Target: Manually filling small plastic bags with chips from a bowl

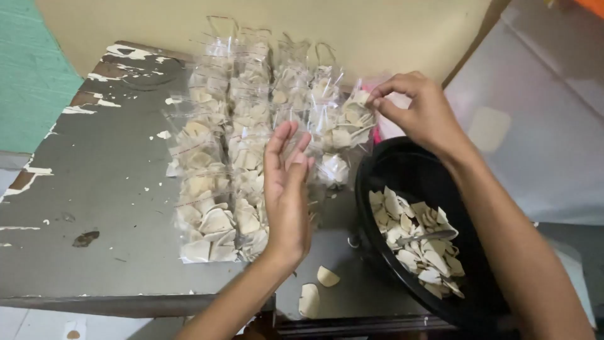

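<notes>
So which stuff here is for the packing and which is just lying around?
In use:
- right hand, pinching a filled bag
- left hand, open over the packed bags
- black bowl of chips

Lying about:
- two loose chips on the table
- paint flakes

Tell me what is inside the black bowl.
The black bowl holds a heap of pale, curved chips, with a metal spoon handle lying among them. The spoon's head is buried, and the bowl's bottom under the heap is covered.
</notes>
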